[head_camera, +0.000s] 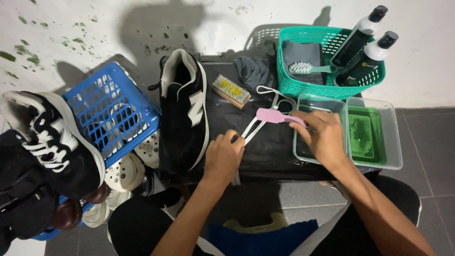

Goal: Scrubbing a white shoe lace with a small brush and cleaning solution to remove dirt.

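Left hand (223, 156) pins white shoelace (251, 130) flat on black-covered bench (265, 156). Right hand (322, 135) grips pink brush (275, 116), bristles on lace just beyond left hand. Lace scrubbing underway; unlaced black sneaker (185, 111) left of left hand, seemingly not yet scrubbed. Clear trays (393, 137) under and beside right hand.

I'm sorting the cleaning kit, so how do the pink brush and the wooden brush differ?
The pink brush is slim with a long handle; the wooden brush is a short block with no handle. The pink brush is held in the right hand and worked over a white shoelace; the wooden brush lies untouched beside the black shoe. The wooden brush's pale bristles face up; the pink brush's cannot be seen. Both are over the black mat.
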